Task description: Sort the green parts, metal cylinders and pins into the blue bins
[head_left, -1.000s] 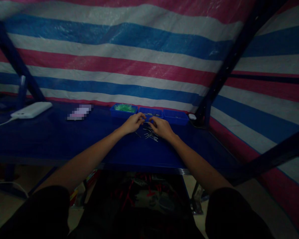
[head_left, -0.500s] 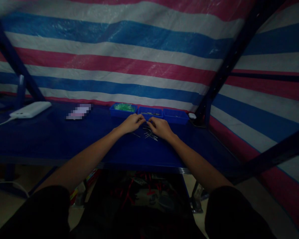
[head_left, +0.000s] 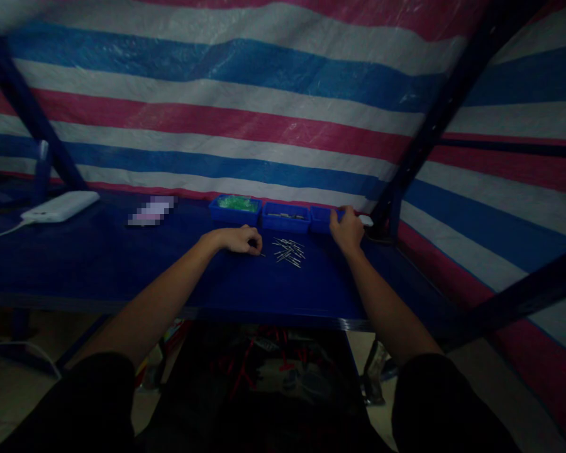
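Observation:
My left hand (head_left: 241, 240) rests low over the blue tabletop, its thumb and forefinger pinched on one end of a thin metal rod (head_left: 263, 254). To its right lies a loose heap of similar thin metal rods (head_left: 290, 253). My right hand (head_left: 348, 231) is at the right blue bin (head_left: 319, 220), covering its right part. Its thumb and forefinger are apart, with nothing visible between them; the other fingertips are hidden.
A middle blue bin (head_left: 285, 224) holds small metal pieces. The left blue bin (head_left: 234, 214) contains green pieces in clear plastic. A small white object (head_left: 366, 221) lies by the frame post. Farther left are a blurred-out flat item (head_left: 151, 211) and a white power bank (head_left: 61, 207) with a cable.
My hands have parted from their meeting point above the rods. The right hand moved right to the right bin; the left came slightly left and down onto the rod lying there.

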The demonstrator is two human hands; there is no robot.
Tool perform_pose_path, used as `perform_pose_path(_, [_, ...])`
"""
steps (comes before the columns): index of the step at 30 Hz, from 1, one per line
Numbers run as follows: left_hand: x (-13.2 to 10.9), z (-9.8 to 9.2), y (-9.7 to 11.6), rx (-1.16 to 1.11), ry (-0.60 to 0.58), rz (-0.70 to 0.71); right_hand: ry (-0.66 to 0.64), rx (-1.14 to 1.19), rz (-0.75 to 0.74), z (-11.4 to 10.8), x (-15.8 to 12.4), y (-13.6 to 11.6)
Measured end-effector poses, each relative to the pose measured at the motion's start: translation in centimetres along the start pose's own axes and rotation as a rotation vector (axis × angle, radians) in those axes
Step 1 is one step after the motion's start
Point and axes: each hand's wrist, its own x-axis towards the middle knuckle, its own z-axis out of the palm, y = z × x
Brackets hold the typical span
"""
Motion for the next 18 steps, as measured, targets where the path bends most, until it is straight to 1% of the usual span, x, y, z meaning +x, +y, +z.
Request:
perform_pose_path(2, [0.3, 0.2, 0.3, -0.035, 0.079, 0.001, -0.063, 0.087, -0.122, 0.0, -1.0, -1.7])
perform_pose_path(5, [0.8, 0.3, 1.2, -0.068, 0.248, 0.015, -0.211, 0.220, -0.407, -0.2, -2.9, -4.6])
perform_pose_path(8, [1.4, 0.6, 2.1, -0.143, 0.373, 0.067, -0.308, 0.228, -0.643, -0.3, -4.8, -6.6])
perform_pose_path(10, [1.8, 0.9, 2.6, -0.228, 0.417, 0.074, -0.326, 0.206, -0.746, -0.3, -5.5, -7.0])
perform_pose_path(11, [2.0, 1.1, 2.8, -0.269, 0.434, 0.069, -0.324, 0.193, -0.772, -0.2, -5.7, -7.0])
perform_pose_path(13, [2.2, 1.3, 3.1, -0.335, 0.465, 0.058, -0.309, 0.167, -0.779, -0.2, -5.7, -6.9])
perform_pose_path(16, [2.2, 1.3, 3.5, -0.367, 0.508, 0.044, -0.284, 0.140, -0.719, -0.2, -5.4, -6.7])
perform_pose_path(18, [1.9, 1.1, 3.6, -0.312, 0.540, 0.037, -0.263, 0.131, -0.663, -0.2, -5.1, -6.6])
